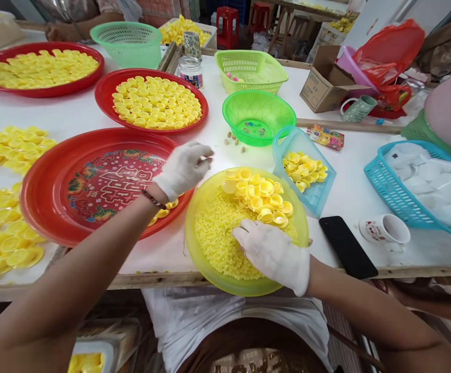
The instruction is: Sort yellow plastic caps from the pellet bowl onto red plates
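My left hand (184, 168), in a white glove, hovers over the right rim of a large red tray (50, 191) with a floral pattern. Its fingers are curled together; anything in them is hidden. Several yellow cups (163, 212) lie in that tray, below my left wrist. In front of me stands a yellow bowl (301, 228) holding small yellow pellets (217, 233) and, toward its back, a heap of shallow yellow plastic cups (262, 191). My gloved right hand (274, 254) reaches into this bowl, fingers bent down at the pellets beside the heap. What they grip cannot be made out.
Red trays (206, 111) of yellow cups stand behind; loose cups (10, 223) lie at left. A green bowl (258, 111), a blue scoop (322, 194) with cups, a black phone (346, 246), a mug (383, 228) and a blue basket (389, 194) are to the right.
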Demonstrator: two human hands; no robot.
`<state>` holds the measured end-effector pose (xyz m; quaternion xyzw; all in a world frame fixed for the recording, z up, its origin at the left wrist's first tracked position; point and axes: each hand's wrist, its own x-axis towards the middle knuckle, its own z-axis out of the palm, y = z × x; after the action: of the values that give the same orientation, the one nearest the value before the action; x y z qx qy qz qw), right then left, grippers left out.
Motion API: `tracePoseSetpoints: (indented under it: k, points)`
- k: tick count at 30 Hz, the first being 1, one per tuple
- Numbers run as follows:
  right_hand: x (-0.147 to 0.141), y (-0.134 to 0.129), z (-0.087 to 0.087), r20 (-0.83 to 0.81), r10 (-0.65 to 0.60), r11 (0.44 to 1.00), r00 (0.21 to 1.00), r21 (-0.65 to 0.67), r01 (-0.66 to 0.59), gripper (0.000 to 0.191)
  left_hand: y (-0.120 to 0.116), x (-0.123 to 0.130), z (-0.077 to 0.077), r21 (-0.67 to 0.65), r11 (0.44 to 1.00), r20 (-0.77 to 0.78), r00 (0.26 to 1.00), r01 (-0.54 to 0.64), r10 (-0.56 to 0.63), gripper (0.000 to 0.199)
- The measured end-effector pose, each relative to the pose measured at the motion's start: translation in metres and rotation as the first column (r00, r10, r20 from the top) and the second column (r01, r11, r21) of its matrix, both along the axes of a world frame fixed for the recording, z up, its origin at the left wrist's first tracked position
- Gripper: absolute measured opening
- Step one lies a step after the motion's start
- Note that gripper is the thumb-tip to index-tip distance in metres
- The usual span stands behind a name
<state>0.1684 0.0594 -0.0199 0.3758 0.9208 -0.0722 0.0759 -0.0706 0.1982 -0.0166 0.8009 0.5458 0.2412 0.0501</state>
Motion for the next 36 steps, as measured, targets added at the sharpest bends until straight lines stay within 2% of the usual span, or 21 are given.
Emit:
tracePoseSetpoints:
  k: [2,3,5,7,11,14,16,18,21,23,28,32,36]
  points:
    - [-0.008,-0.001,0.001,0.018,-0.039,0.999,0.999,0.026,0.038,0.025,-0.005,0.036,0.003,0.002,0.99,-0.013,0.99,0.139,-0.139,0.028]
    - [-0.011,-0.001,0.001,0.032,-0.053,0.998,0.998,0.032,0.052,0.029,-0.005,0.05,0.004,-0.018,0.985,-0.049,0.984,0.173,-0.173,0.026]
    - [-0.016,-0.003,0.002,0.064,-0.057,0.998,0.996,0.021,0.056,0.032,-0.003,0.071,0.005,-0.055,0.981,-0.115,0.975,0.186,-0.191,0.023]
    - [-0.018,-0.002,0.003,0.091,-0.031,0.999,0.995,-0.015,0.032,0.03,-0.001,0.079,0.011,-0.048,0.983,-0.099,0.979,0.176,-0.18,0.02]
    - [-0.017,0.004,0.003,0.105,0.007,0.997,0.994,-0.08,0.002,0.027,-0.022,0.066,0.034,-0.034,0.995,0.054,0.995,0.091,-0.089,0.016]
    - [-0.012,0.012,-0.002,0.054,0.034,0.987,0.998,-0.161,-0.025,0.026,-0.053,0.049,0.044,-0.221,0.975,0.005,1.0,0.029,-0.029,0.012]
    - [-0.006,0.018,-0.007,-0.028,0.063,0.976,0.998,-0.209,-0.067,0.024,-0.072,0.042,0.039,-0.341,0.94,-0.088,0.994,0.025,-0.058,0.009]
    - [0.002,0.024,-0.011,-0.118,0.076,0.965,0.99,-0.243,-0.102,0.022,-0.085,0.037,0.028,-0.381,0.925,-0.158,0.984,0.016,-0.082,0.008]
    - [0.014,0.029,-0.012,-0.25,0.036,0.955,0.968,-0.277,-0.107,0.021,-0.096,0.032,0.015,-0.358,0.934,-0.182,0.98,0.013,-0.083,0.017]
    - [0.017,0.031,-0.006,-0.354,-0.007,0.958,0.935,-0.27,-0.095,0.02,-0.102,0.028,0.013,-0.337,0.941,-0.172,0.981,0.03,-0.093,0.023]
    - [-0.001,0.043,0.01,-0.572,-0.003,0.975,0.82,-0.185,-0.125,0.018,-0.115,0.024,0.012,-0.276,0.961,-0.247,0.964,0.026,-0.097,0.026]
    - [-0.018,0.05,0.012,-0.56,0.04,0.984,0.827,-0.123,-0.131,0.026,-0.119,0.029,0.005,-0.279,0.96,-0.292,0.953,-0.003,-0.082,0.022]
    - [-0.005,0.043,0.013,-0.507,0.026,0.994,0.862,-0.079,-0.076,0.027,-0.12,0.027,0.001,-0.275,0.961,-0.288,0.955,-0.013,-0.069,0.032]
